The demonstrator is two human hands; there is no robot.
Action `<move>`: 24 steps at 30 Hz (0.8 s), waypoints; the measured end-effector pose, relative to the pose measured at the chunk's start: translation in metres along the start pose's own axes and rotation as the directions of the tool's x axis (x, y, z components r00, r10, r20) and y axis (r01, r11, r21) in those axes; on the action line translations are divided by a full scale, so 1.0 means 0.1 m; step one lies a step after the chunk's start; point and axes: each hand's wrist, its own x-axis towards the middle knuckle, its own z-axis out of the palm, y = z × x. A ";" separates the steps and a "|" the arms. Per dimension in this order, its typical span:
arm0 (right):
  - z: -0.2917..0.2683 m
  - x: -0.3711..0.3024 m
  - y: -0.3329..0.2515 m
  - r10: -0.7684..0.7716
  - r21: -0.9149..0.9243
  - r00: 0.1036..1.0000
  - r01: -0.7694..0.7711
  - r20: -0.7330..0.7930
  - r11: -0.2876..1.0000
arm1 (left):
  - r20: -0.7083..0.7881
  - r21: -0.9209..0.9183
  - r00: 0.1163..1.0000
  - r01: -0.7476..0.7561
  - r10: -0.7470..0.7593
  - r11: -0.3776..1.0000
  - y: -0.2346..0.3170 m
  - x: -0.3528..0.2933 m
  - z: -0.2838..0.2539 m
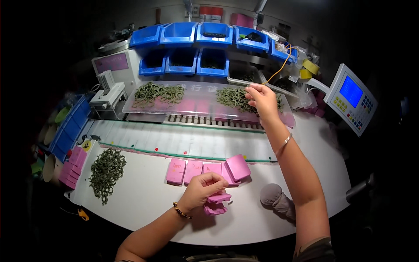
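My left hand (205, 190) is above the near middle of the white table, thumb and fingertips pinched together; what is between them is too small to make out. Just below it is a notched pink block (214, 209), partly covered by the hand, and I cannot tell whether the hand touches it. My right hand (262, 99) reaches far forward over a heap of green rings (233, 97) on a clear plastic tray (204, 94). Its fingers are drawn together, and anything in them is hidden. Flat pink blocks (176, 171) lie in a row beyond my left hand.
Another heap of green rings (107, 170) lies at the left. A grey knotted cloth bundle (271, 195) sits beside my right forearm. Rollers (209, 121) run below the tray. Blue bins (178, 33) stand at the back, and a control panel (352, 98) juts in at right.
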 end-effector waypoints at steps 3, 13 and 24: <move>-0.24 -0.46 -0.20 -0.092 -0.052 0.992 0.097 0.088 0.994 | 0.002 -0.048 1.000 0.001 -0.001 0.999 -0.02 0.01 0.05; -0.38 -2.42 -0.49 -0.252 -0.239 0.608 0.609 0.753 0.757 | -0.177 -0.317 0.984 -0.089 0.033 0.944 0.01 -0.07 0.36; -0.35 -2.56 -0.37 -0.483 -0.398 0.590 0.801 0.647 0.447 | -0.028 -0.595 0.987 0.111 -0.159 0.796 0.11 0.00 0.45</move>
